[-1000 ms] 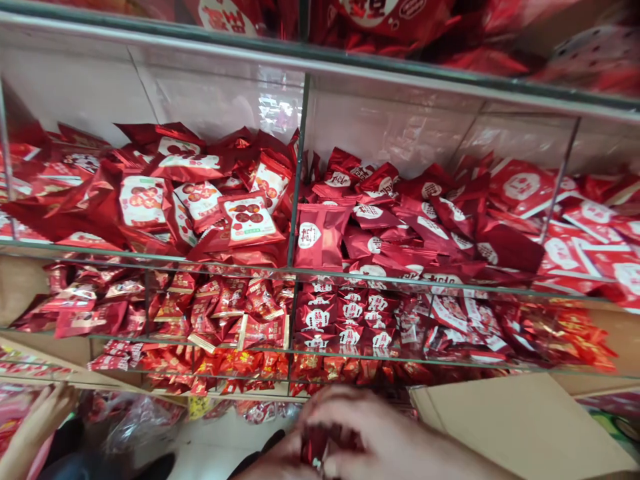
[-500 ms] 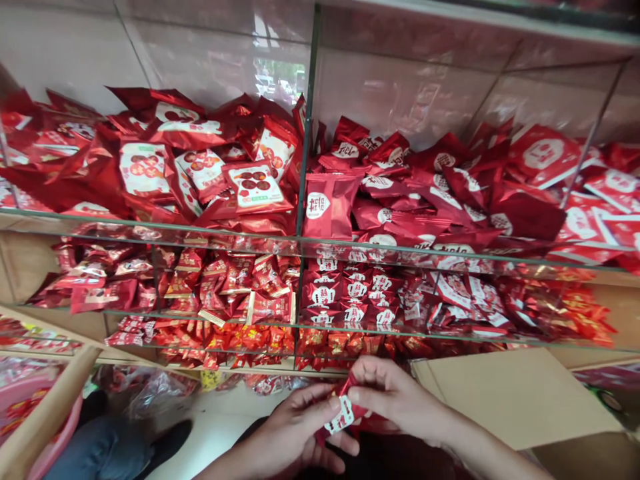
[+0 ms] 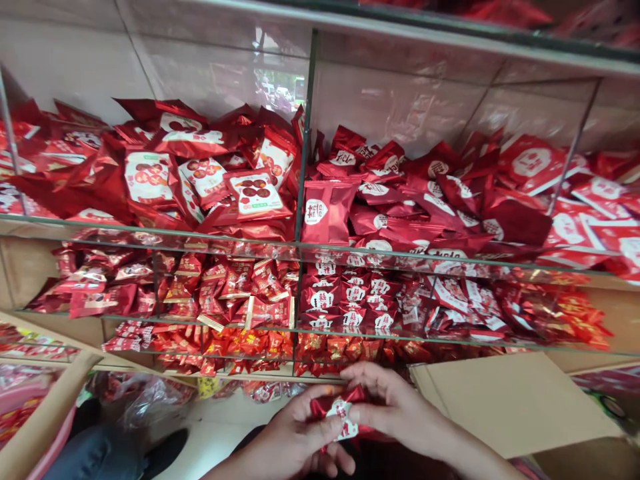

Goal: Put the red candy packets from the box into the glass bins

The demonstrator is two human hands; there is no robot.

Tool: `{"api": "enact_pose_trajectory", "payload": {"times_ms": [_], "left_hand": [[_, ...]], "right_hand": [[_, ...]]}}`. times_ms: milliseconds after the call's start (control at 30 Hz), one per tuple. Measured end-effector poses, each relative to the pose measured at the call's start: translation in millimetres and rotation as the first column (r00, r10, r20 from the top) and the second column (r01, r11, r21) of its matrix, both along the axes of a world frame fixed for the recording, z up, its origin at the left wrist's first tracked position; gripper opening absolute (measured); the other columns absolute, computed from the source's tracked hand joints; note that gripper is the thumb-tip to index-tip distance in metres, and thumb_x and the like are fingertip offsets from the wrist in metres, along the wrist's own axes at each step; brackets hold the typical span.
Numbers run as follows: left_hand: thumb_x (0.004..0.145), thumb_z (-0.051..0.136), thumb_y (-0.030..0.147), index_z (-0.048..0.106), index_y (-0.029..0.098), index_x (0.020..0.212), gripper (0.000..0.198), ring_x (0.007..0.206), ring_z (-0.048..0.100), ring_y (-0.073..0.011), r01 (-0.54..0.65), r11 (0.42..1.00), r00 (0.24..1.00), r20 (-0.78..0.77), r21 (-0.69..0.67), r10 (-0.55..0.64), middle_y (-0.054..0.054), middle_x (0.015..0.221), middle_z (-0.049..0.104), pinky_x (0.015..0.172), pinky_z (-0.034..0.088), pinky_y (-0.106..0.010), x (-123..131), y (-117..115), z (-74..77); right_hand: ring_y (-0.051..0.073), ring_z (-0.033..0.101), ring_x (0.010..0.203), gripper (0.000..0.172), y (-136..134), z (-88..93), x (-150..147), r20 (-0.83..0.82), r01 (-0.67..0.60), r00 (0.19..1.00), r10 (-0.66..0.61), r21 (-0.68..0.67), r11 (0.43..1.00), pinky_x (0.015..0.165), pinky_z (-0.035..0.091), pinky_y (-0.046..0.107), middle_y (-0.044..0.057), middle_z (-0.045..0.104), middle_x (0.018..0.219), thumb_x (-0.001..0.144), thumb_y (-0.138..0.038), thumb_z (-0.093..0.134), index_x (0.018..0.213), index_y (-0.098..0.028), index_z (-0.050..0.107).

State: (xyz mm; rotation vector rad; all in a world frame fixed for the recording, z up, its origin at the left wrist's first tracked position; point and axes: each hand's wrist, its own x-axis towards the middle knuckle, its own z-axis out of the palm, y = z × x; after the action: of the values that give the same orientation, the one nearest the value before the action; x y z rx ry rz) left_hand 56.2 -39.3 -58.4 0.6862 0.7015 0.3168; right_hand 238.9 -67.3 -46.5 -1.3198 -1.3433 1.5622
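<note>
Low in the middle, both hands meet at a small red candy packet (image 3: 342, 415) with a white label and red characters. My left hand (image 3: 295, 430) grips it from the left, thumb across the label. From the right, my right hand (image 3: 393, 410) has its thumb on the label's edge and its fingers behind the packet. Just beyond the hands stand shelf compartments; the nearest hold orange-red candies (image 3: 345, 348) and neat rows of dark red packets (image 3: 354, 293) with similar white labels.
Glass dividers (image 3: 306, 133) and glass front strips (image 3: 240, 241) split the shelves of red packets. An open cardboard box (image 3: 515, 400) stands at the right. At the lower left are a pink tub (image 3: 60, 433), a wooden edge (image 3: 55, 407) and a person's jeans leg (image 3: 100, 450).
The packet has turned in my fingers, its label now more upright and facing me. Both hands remain on it. The view has shifted slightly, showing more of the upper shelf.
</note>
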Motion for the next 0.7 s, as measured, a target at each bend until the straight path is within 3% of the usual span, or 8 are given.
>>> {"api": "enact_pose_trajectory", "payload": {"times_ms": [100, 200, 233, 300, 367, 433, 533, 700], "left_hand": [[0.07, 0.069, 0.032, 0.042, 0.022, 0.107, 0.048, 0.061, 0.066, -0.01, 0.008, 1.0, 1.0, -0.015, 0.013, -0.008, -0.002, 0.093, 0.062, 0.05, 0.041, -0.017, -1.2, 0.3, 0.7], [0.069, 0.069, 0.032, 0.042, 0.021, 0.105, 0.047, 0.066, 0.065, -0.0114, -0.016, 1.0, 1.0, 0.002, -0.014, 0.016, -0.004, 0.093, 0.063, 0.055, 0.043, -0.02, -1.0, 1.8, 4.7], [0.07, 0.068, 0.031, 0.044, 0.019, 0.103, 0.042, 0.066, 0.064, -0.0114, -0.022, 0.999, 1.0, 0.002, -0.026, 0.022, -0.004, 0.09, 0.063, 0.055, 0.043, -0.021, -0.6, 2.3, 6.0], [0.072, 0.066, 0.03, 0.047, 0.017, 0.096, 0.033, 0.064, 0.063, -0.0107, -0.036, 0.999, 0.999, -0.006, -0.041, 0.035, -0.003, 0.083, 0.064, 0.054, 0.041, -0.02, 0.6, 3.0, 7.6], [0.072, 0.065, 0.029, 0.049, 0.016, 0.092, 0.029, 0.062, 0.062, -0.0103, -0.04, 0.998, 0.999, -0.005, -0.047, 0.04, -0.002, 0.079, 0.063, 0.053, 0.04, -0.02, 1.8, 3.0, 7.7], [0.07, 0.068, 0.03, 0.049, 0.016, 0.09, 0.031, 0.061, 0.062, -0.0105, -0.037, 0.998, 0.999, 0.003, -0.055, 0.037, -0.002, 0.077, 0.063, 0.053, 0.04, -0.02, 2.4, 2.7, 6.5], [0.067, 0.07, 0.031, 0.05, 0.016, 0.088, 0.032, 0.06, 0.062, -0.0104, -0.048, 0.996, 0.999, 0.014, -0.079, 0.049, -0.002, 0.075, 0.064, 0.052, 0.04, -0.02, 1.7, 2.5, 3.1], [0.069, 0.07, 0.03, 0.052, 0.015, 0.086, 0.028, 0.059, 0.063, -0.01, -0.078, 0.992, 0.996, 0.03, -0.097, 0.081, -0.002, 0.074, 0.064, 0.051, 0.041, -0.019, -1.2, 1.8, -1.9]], "right_hand": [[0.014, 0.055, 0.071, 0.018, 1.7, 11.7, 7.8, 0.181, -0.083, 0.981, 0.073, 0.052, 0.995, 0.065, 0.043, 0.025, 0.0, 0.061, 0.078, 0.075, -0.031, 0.062, 0.088, -0.019, 0.061], [0.017, 0.059, 0.074, 0.017, 16.8, 35.7, 29.1, 0.442, 0.007, 0.888, -0.129, 0.267, 0.964, 0.068, 0.045, 0.028, 0.002, 0.065, 0.082, 0.08, -0.033, 0.055, 0.091, -0.02, 0.06], [0.019, 0.06, 0.076, 0.017, 25.7, 44.2, 37.7, 0.554, 0.05, 0.793, -0.253, 0.355, 0.934, 0.069, 0.045, 0.03, 0.004, 0.065, 0.085, 0.082, -0.032, 0.053, 0.092, -0.02, 0.059], [0.023, 0.061, 0.077, 0.017, 47.5, 57.4, 53.2, 0.762, 0.056, 0.474, -0.441, 0.473, 0.879, 0.069, 0.045, 0.032, 0.01, 0.065, 0.088, 0.084, -0.028, 0.05, 0.094, -0.016, 0.057], [0.025, 0.061, 0.079, 0.017, 70.6, 62.4, 62.7, 0.88, -0.036, 0.158, -0.449, 0.459, 0.888, 0.068, 0.044, 0.033, 0.015, 0.064, 0.088, 0.084, -0.015, 0.045, 0.096, -0.01, 0.056], [0.025, 0.062, 0.076, 0.025, 90.1, 59.3, 65.3, 0.922, -0.11, 0.001, -0.386, 0.384, 0.917, 0.066, 0.044, 0.032, 0.017, 0.064, 0.084, 0.079, -0.001, 0.039, 0.096, -0.006, 0.056], [0.023, 0.062, 0.069, 0.034, 107.0, 48.4, 61.3, 0.943, -0.139, -0.029, -0.333, 0.326, 0.935, 0.061, 0.045, 0.03, 0.017, 0.064, 0.08, 0.073, 0.007, 0.035, 0.096, -0.004, 0.058], [0.032, 0.057, 0.093, 0.035, 111.5, 40.1, 50.2, 0.928, -0.189, -0.112, -0.355, 0.331, 0.925, 0.075, 0.045, 0.041, 0.025, 0.06, 0.098, 0.079, 0.002, 0.033, 0.103, -0.002, 0.058]]}}
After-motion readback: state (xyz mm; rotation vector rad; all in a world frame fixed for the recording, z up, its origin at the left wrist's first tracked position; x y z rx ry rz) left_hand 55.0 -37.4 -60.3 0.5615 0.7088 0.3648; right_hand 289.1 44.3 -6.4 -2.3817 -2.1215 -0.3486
